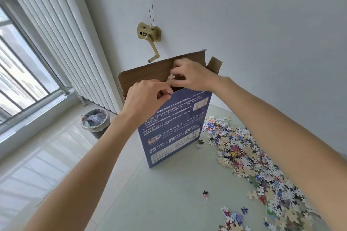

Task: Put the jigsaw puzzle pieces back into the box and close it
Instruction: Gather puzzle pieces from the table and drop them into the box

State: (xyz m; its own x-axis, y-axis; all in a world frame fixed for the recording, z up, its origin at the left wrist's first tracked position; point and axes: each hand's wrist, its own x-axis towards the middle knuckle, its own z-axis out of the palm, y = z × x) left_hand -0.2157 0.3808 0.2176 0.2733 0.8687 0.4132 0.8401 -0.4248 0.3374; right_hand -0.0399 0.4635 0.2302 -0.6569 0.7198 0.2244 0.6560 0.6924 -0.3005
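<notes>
Box: a tall blue box point(174, 127) stands upright on the pale table point(159, 193), brown flaps open at the top.
Left hand: the left hand point(146, 99) grips the near top edge of the box, fingers curled over it.
Right hand: the right hand point(191, 77) is at the box mouth, fingers pinching a pale puzzle piece point(170, 77).
Loose pieces: a pile of puzzle pieces point(253, 165) lies on the table right of the box, below the right forearm.
Floor: a lined bin point(95, 122) stands left of the table.
</notes>
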